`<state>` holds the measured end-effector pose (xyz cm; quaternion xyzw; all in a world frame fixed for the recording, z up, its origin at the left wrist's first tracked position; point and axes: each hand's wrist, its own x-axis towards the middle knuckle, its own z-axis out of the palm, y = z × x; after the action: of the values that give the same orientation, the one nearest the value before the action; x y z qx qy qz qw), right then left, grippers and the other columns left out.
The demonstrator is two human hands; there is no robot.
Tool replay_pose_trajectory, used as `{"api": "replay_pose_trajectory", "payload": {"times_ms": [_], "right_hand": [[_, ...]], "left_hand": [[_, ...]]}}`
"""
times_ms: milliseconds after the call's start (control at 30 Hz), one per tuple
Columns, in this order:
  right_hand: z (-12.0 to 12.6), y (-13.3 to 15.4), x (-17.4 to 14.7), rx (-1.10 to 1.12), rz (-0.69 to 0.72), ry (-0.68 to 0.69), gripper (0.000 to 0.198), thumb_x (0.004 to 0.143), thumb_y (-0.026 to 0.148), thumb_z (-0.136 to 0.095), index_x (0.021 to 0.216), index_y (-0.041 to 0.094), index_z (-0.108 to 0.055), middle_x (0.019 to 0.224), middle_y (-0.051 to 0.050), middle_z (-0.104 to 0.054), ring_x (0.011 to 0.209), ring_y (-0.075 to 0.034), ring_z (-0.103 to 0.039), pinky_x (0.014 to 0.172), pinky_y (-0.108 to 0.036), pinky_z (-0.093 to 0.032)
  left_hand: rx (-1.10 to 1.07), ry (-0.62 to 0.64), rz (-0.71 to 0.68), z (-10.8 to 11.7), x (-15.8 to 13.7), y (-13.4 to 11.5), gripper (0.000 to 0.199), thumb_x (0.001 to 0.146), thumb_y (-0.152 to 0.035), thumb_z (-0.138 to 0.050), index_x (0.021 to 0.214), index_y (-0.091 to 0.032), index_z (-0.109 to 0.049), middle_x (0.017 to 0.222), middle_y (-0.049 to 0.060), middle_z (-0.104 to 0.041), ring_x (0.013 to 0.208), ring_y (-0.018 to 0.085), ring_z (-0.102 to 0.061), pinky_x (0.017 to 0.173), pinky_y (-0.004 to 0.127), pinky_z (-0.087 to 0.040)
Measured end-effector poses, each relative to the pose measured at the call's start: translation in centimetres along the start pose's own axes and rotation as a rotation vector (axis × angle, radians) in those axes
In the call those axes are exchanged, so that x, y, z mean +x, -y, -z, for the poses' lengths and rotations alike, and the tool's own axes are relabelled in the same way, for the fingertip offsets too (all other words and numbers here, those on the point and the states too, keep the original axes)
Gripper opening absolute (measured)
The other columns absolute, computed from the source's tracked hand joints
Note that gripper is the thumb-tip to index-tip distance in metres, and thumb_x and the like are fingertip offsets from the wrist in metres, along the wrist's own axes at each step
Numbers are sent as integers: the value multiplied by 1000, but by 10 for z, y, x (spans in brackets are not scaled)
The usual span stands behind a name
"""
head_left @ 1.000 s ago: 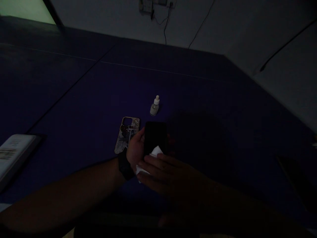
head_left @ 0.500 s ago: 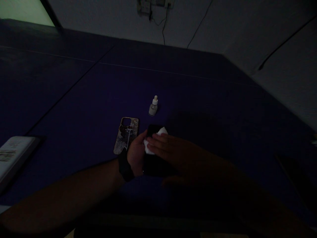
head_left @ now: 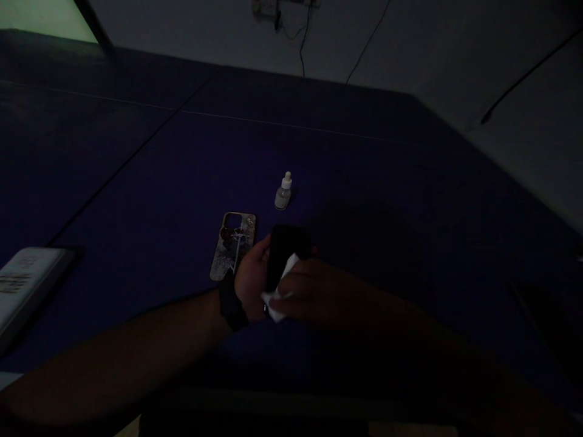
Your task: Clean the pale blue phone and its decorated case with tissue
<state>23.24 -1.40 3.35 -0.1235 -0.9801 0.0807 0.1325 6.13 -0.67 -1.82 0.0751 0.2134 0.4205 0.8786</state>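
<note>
In the dim head view, a dark phone (head_left: pixel 288 241) lies in my left hand (head_left: pixel 252 276), whose thumb runs along its left edge. A dark band circles that wrist. My right hand (head_left: pixel 314 288) is closed on a crumpled white tissue (head_left: pixel 280 303) over the phone's lower part, hiding much of it. Left of the phone, a patterned phone case (head_left: pixel 234 246) with a camera cutout lies on the blue table. Beyond the phone stands a small dropper bottle (head_left: pixel 283 193) with a white top.
At the left edge sits a white box-like object (head_left: pixel 27 282) with printing on it. A dark, flat object (head_left: pixel 542 321) lies at the right, too dim to name. Behind the table (head_left: pixel 218 152), cables (head_left: pixel 302 51) hang along the wall.
My right hand has drawn the tissue down the phone toward its lower end, and its fingers have gone from flat to bunched. More of the phone's upper part now shows.
</note>
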Motion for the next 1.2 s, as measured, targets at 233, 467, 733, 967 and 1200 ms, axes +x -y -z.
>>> {"api": "replay_pose_trajectory", "payload": {"times_ms": [233,467,733,967,1200], "right_hand": [[-5,-22,-3,-45,-151,-201,24,102,14,-49,118,13,-67,110,-11,-71,99,-20,-63,86,-35,-52],[0,-7,3,73,72,34,25,103,19,-51,119,15,-69,118,-7,-72,104,-17,-62,94,-31,-52],[-10,-27,4,-185,-276,-276,27,101,13,-48,121,8,-66,112,-17,-71,103,-25,-62,89,-44,-52],[5,-10,-1,95,15,-5,20,102,19,-53,114,18,-69,112,-4,-72,100,-17,-64,91,-30,-52],[4,-32,-8,-80,-257,-188,21,102,19,-51,112,14,-69,102,-11,-69,87,-18,-64,71,-29,-53]], "left_hand": [[-93,43,114,-4,2,-2,42,98,-47,-44,80,-16,-66,59,2,-59,51,14,-56,62,28,-49],[-152,143,256,-2,-1,-4,46,96,-54,-45,82,-16,-65,50,-2,-49,38,11,-39,45,25,-35],[-174,66,109,-5,4,2,34,99,-45,-45,86,-19,-62,60,-1,-55,47,11,-50,53,24,-43],[-93,163,239,-4,-1,-1,51,98,-56,-40,76,-16,-61,47,-3,-42,38,11,-39,41,24,-32],[-33,29,153,-14,-2,1,51,99,-52,-37,111,-14,-69,84,9,-70,68,19,-65,72,33,-52]]}}
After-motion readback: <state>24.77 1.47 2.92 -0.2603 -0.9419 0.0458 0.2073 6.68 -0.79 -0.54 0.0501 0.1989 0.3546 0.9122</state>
